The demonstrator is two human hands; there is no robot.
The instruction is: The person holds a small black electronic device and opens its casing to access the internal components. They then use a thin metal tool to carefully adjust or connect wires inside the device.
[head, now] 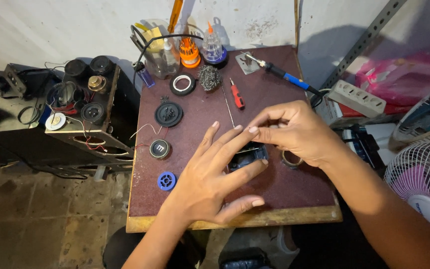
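At the frame's centre my left hand (215,174) lies spread, fingers loose, over the small black box (247,157) on the maroon table (294,192), well clear of its front edge; my right hand (294,132) pinches the box's upper rim, beside the tape ring (290,160).

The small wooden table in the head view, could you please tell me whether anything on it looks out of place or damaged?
Nothing looks spilled or broken. The blue-handled soldering iron lies with its handle past the edge of the maroon-topped wooden table, and loose red and white wires trail off the other side.
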